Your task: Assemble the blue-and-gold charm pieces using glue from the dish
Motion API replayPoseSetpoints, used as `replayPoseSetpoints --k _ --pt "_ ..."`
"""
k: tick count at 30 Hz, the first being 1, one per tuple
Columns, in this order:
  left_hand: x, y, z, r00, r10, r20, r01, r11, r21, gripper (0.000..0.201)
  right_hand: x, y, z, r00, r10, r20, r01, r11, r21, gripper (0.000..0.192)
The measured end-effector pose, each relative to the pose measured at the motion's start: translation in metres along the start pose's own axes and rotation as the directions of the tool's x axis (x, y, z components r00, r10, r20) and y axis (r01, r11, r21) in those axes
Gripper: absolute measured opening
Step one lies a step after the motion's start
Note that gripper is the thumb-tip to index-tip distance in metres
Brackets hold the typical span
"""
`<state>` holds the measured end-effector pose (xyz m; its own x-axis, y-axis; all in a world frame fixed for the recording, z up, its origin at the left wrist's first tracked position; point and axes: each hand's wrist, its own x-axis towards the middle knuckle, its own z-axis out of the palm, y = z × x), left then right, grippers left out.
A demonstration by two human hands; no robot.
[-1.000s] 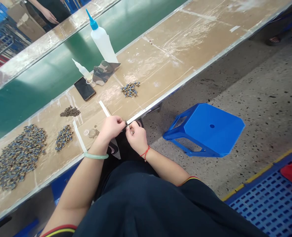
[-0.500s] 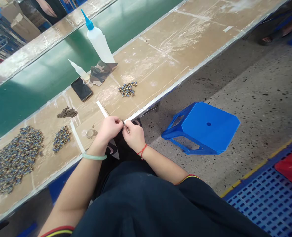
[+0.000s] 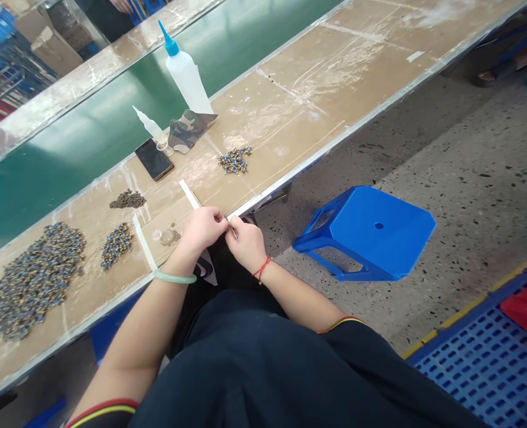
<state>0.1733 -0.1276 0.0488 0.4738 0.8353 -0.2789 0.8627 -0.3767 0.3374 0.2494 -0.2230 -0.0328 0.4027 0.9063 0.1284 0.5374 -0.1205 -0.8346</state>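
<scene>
My left hand (image 3: pixel 207 227) and my right hand (image 3: pixel 248 242) meet fingertip to fingertip at the bench's near edge. Both are closed in a pinch, and what they hold is too small and too covered to name. A green bangle (image 3: pixel 174 277) rings my left wrist, a red cord (image 3: pixel 262 270) my right. Left of my hands lies a small round clear dish (image 3: pixel 167 237). Piles of tiny blue-and-brass parts lie on the brown bench top: a large pile (image 3: pixel 35 279), a smaller pile (image 3: pixel 116 245) and another (image 3: pixel 235 160) beyond my hands. Small dark brown pieces (image 3: pixel 128 199) form a heap.
A phone (image 3: pixel 154 159), a small dropper bottle (image 3: pixel 150 126), a camouflage scrap (image 3: pixel 191 131) and a tall white bottle with blue nozzle (image 3: pixel 187 80) stand or lie along the green belt (image 3: pixel 89 128). On the floor at right is a blue stool (image 3: pixel 379 232). Another person's hand (image 3: pixel 121 5) shows across the belt.
The view has shifted slightly, so the bench things appear a little farther right. My hands stay pinched together at the same place by the bench edge.
</scene>
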Motion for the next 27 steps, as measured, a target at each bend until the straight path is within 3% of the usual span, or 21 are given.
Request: replayPoseSetpoints --k 4,8,14,21,24,27 --pt "-0.001 -0.003 0.0 0.999 0.028 -0.034 -0.029 0.998 -0.046 0.012 -0.002 0.005 0.001 1.0 0.002 -0.028 0.0 0.999 0.046 0.014" --pt "-0.006 -0.016 -0.003 0.999 0.002 -0.045 -0.013 0.97 -0.243 0.014 -0.01 0.011 0.0 0.995 0.033 -0.089 -0.02 0.99 0.142 0.016" --pt "-0.014 -0.033 -0.002 0.997 0.033 -0.063 -0.06 0.864 -0.5 0.026 -0.012 0.019 -0.006 0.976 0.089 -0.2 -0.028 0.957 0.29 0.021" --pt "-0.028 -0.026 0.003 0.995 0.068 -0.072 -0.099 0.694 -0.713 0.028 -0.005 0.036 -0.024 0.972 0.066 -0.225 0.001 0.958 0.286 0.025" --pt "-0.04 -0.023 0.009 0.992 0.067 -0.107 -0.126 0.6 -0.79 0.027 0.015 0.045 -0.038 0.975 0.003 -0.222 0.046 0.975 0.215 0.025" --pt "-0.052 -0.024 0.023 0.991 0.085 -0.105 -0.134 0.499 -0.856 0.031 0.068 0.049 -0.054 0.975 -0.095 -0.201 0.119 0.986 0.114 0.025"
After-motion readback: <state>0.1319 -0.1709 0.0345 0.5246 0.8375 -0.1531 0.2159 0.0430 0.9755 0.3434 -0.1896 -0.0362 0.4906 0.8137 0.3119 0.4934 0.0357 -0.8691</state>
